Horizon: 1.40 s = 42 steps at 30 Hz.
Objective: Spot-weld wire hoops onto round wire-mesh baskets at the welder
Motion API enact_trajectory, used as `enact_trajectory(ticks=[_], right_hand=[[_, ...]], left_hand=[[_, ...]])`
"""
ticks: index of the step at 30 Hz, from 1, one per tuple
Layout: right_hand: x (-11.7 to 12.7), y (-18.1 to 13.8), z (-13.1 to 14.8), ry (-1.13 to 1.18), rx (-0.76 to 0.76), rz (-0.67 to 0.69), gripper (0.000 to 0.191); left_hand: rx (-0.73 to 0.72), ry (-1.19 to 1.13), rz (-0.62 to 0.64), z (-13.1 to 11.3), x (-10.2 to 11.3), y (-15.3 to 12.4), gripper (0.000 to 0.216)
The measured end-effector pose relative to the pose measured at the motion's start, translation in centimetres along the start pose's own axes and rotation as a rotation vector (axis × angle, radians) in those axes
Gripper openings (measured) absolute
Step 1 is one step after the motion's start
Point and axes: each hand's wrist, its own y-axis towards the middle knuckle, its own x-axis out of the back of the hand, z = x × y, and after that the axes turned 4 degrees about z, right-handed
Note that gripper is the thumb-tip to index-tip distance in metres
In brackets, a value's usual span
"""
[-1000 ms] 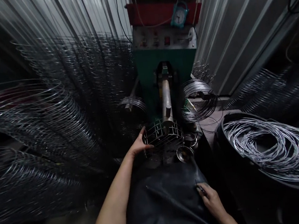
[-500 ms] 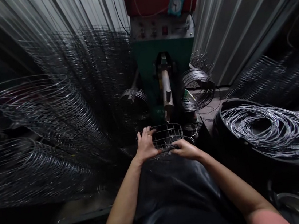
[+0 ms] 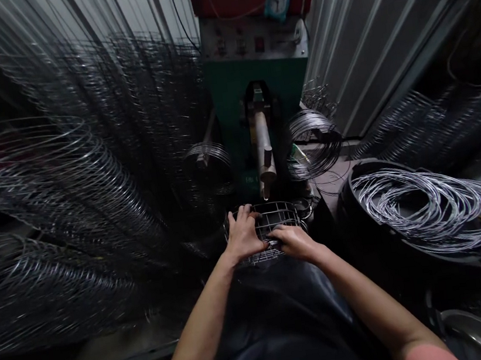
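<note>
- Far: the grey cylindrical metal machine arm (image 3: 263, 141) juts toward the silver wire-grid basket (image 3: 277, 215), obstructing a straight reach forward.
- Left: tall stacks of silver wire rings (image 3: 101, 169) close off the side.
- Right: a round black tub (image 3: 348, 213) of silver wire loops (image 3: 444, 212) bars low passage.
- Near: open air above the glossy black apron (image 3: 281, 322).

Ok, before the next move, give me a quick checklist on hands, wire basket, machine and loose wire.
1. Left hand on the wire basket: ok, at its left side.
2. Right hand at the basket: ok, at the near side.
3. Right hand free of any small tool: cannot tell, too dark.
4. Basket off the machine's rod: ok, its rim shows below the tip.
5. Machine switched off: cannot tell from the red switch.
6. Wire loops inside the black tub: not ok, some overhang its rim.
</note>
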Motion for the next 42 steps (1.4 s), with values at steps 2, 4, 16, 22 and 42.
enact_trajectory(ticks=[2,4,16,22,42], right_hand=[[0.0,0.2,-0.1,-0.006,-0.007,-0.005,0.04],[0.0,0.4,-0.3,-0.016,-0.009,-0.015,0.038],[-0.1,0.2,-0.3,-0.071,0.008,-0.049,0.033],[1.9,1.4,-0.7,-0.096,-0.044,-0.066,0.034],[2.0,4.3,-2.0,-0.103,-0.141,-0.193,0.029]], left_hand=[[0.004,-0.002,0.01,-0.1,0.2,0.3,0.066],[0.007,-0.004,0.023,-0.2,0.4,0.6,0.068],[-0.007,0.0,0.007,-0.1,0.5,0.7,0.069],[-0.002,-0.067,-0.006,0.3,1.2,2.8,0.067],[0.016,-0.048,-0.035,1.3,1.7,6.6,0.062]])
